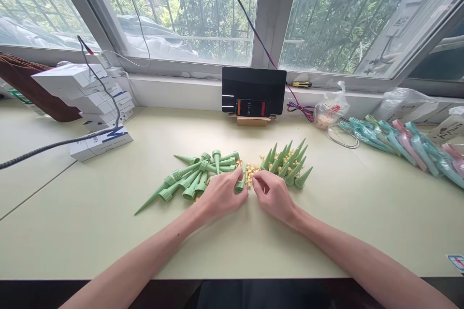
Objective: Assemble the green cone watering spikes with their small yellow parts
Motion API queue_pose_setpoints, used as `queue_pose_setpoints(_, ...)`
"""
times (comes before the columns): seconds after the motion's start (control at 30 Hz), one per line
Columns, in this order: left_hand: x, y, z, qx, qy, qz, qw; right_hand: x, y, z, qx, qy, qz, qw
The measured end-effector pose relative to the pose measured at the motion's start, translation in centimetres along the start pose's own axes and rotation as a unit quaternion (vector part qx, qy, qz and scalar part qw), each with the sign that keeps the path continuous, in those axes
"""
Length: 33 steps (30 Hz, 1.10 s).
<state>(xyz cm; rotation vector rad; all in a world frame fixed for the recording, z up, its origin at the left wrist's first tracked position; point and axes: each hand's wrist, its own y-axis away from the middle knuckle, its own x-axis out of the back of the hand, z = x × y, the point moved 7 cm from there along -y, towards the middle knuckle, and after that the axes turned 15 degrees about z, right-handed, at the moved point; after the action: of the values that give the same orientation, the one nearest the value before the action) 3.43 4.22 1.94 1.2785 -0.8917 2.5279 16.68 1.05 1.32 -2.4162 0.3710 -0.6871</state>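
Observation:
My left hand (222,194) is closed around a green plastic cone spike (240,181), held upright near the middle of the pale table (108,231). My right hand (272,192) is pinched at the small cream-coloured parts (250,174) scattered between the two heaps; whatever its fingertips hold is too small to make out. To the left lies a heap of green spikes (188,179) on their sides. To the right stand several green cones (288,164) with points up.
A dark tablet (253,88) with a phone (253,107) leans at the window sill. White boxes (87,94) are stacked at the left with a black cable (54,146). Teal and pink plastic pieces (406,142) lie at the right, beside a plastic bag (329,108).

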Motion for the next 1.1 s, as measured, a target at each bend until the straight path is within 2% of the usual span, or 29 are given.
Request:
queue_pose_setpoints(0.43, 0.25, -0.01, -0.02, 0.003, 0.055, 0.033, 0.998, -0.15, 0.04, -0.11, 0.016, -0.012, -0.005, 1.000)
queue_pose_setpoints(1.1, 0.51, -0.05, 0.06, 0.020, 0.150, 0.101, 0.983, 0.63, -0.34, -0.76, 0.025, -0.025, 0.038, 0.999)
